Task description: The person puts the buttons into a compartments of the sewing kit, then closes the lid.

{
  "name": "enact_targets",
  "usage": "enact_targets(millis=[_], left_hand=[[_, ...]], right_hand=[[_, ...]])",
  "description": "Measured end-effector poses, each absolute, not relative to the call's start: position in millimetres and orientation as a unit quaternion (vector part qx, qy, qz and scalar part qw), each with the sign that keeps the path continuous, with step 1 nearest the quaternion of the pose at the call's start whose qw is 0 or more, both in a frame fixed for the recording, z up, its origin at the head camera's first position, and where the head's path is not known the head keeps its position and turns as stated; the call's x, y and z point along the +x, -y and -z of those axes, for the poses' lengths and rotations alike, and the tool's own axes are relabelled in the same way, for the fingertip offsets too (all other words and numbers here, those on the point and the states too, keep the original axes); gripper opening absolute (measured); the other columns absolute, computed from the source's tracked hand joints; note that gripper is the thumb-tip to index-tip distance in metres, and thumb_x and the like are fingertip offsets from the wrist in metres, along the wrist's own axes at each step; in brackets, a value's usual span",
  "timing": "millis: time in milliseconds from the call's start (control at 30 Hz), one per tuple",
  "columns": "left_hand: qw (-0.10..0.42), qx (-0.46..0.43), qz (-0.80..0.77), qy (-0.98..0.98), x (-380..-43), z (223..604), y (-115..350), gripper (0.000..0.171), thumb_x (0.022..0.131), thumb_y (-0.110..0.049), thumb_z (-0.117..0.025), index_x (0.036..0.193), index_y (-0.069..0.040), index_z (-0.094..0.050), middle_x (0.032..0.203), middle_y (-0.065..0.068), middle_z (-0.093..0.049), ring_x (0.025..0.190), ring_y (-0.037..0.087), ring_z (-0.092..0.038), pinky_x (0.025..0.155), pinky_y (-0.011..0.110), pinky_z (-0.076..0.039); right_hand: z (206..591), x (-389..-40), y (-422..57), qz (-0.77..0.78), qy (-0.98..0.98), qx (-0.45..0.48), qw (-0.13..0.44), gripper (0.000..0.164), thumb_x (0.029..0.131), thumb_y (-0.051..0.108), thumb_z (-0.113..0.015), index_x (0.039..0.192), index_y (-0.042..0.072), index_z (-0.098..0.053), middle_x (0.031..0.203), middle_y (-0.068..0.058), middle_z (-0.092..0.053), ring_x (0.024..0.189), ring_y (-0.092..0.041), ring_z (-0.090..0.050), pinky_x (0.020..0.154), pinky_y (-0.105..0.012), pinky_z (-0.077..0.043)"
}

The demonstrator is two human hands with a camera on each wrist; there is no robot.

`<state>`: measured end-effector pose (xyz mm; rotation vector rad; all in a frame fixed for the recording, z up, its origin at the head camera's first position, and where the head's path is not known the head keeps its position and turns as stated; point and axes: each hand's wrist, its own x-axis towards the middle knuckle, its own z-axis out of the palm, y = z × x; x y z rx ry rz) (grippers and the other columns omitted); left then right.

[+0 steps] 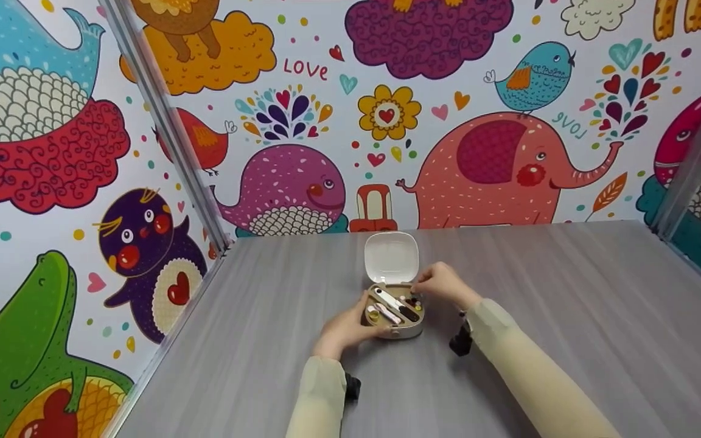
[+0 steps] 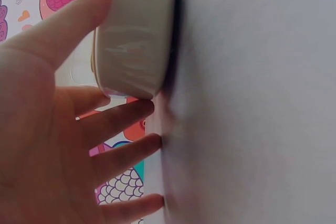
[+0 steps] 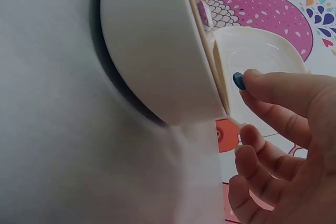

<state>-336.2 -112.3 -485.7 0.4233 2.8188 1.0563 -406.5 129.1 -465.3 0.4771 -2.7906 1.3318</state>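
A small white box (image 1: pixel 410 333) with a beige tray stands on the table, its hinged lid (image 1: pixel 391 258) raised at the back. Diagonal dividers part the tray, where a long white piece (image 1: pixel 389 300), a black-ended piece (image 1: pixel 409 312) and several small bits lie. My left hand (image 1: pixel 345 328) holds the box at its left side, thumb at the front rim and fingers along the wall. Over the right rear rim, my right hand (image 1: pixel 446 285) pinches a small dark-blue bead (image 3: pixel 239 81) between thumb and forefinger; its other fingers are loosely curled.
The grey wood-grain table (image 1: pixel 253 359) runs back to a wall (image 1: pixel 326 109) printed with cartoon animals. A similar printed panel (image 1: pixel 83 243) rises on the left, with a metal post (image 1: pixel 171 134) at the corner. Black wrist devices (image 1: pixel 461 340) sit at both cuffs.
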Motion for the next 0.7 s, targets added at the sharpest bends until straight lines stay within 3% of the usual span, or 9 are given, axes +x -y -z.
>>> enact_targets(millis=[700], left_hand=[[0.055,0.136,-0.342,-0.928,-335.7,485.3,112.0,0.101,0.080,-0.054,-0.073,0.154,-0.007,-0.023,0.143,0.022,-0.046,0.122,0.039,-0.051,0.098,0.049,-0.042]], right_hand=[[473.9,-409.7,-122.6,-0.404,0.898,0.171,0.007,0.008,0.076,0.009,-0.077,0.074,0.002,-0.075,0.064,0.004,-0.064,0.053,-0.006,-0.048,0.050,-0.021,-0.038]])
